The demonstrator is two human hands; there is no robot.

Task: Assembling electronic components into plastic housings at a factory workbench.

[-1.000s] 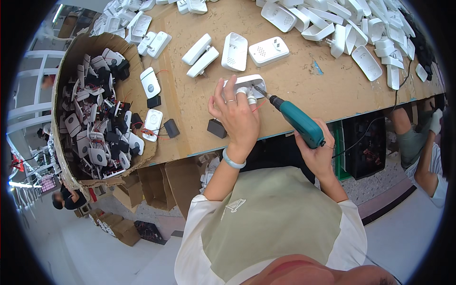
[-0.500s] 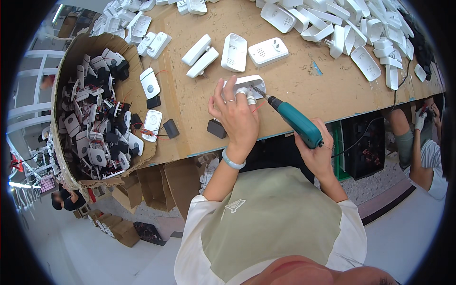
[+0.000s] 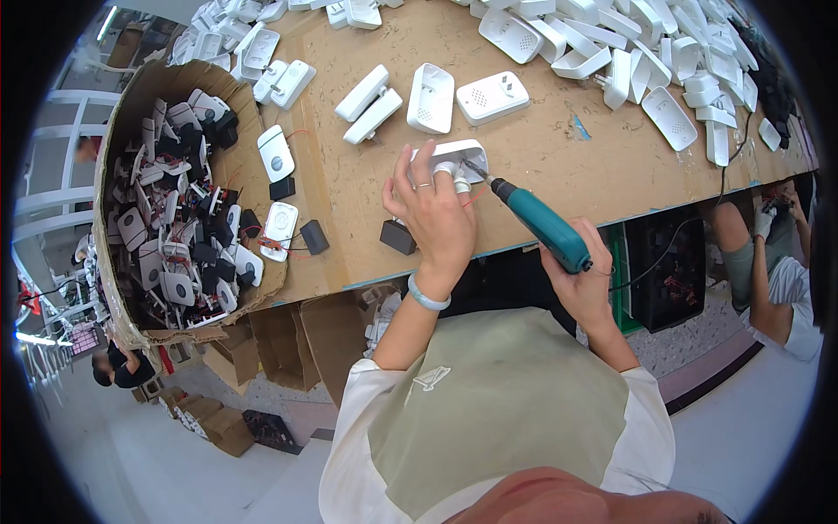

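Observation:
My left hand (image 3: 434, 205), with white covers on some fingertips, grips a white plastic housing (image 3: 477, 154) with its open side toward me. My right hand (image 3: 582, 272) is wrapped round a teal electric screwdriver (image 3: 543, 224). The tool slants up to the left, and its bit reaches inside the housing beside my left fingertips. What the tip touches is hidden. A bit of red wire shows below the housing. A black block (image 3: 398, 237) lies just left of my left wrist. Beyond the housing stand an open white shell (image 3: 431, 98) and a plug-backed white shell (image 3: 493, 97).
A cardboard box (image 3: 131, 301) full of white-and-black parts with wires is at the left. Two wired white covers (image 3: 277, 155) lie beside it. White shells (image 3: 602, 39) are heaped at the far right. A black cable (image 3: 679, 229) hangs over the right edge. Another person (image 3: 781, 288) sits at far right.
Almost nothing moves. The screwdriver and my right hand shift very slightly left; my left hand and the housing keep their place.

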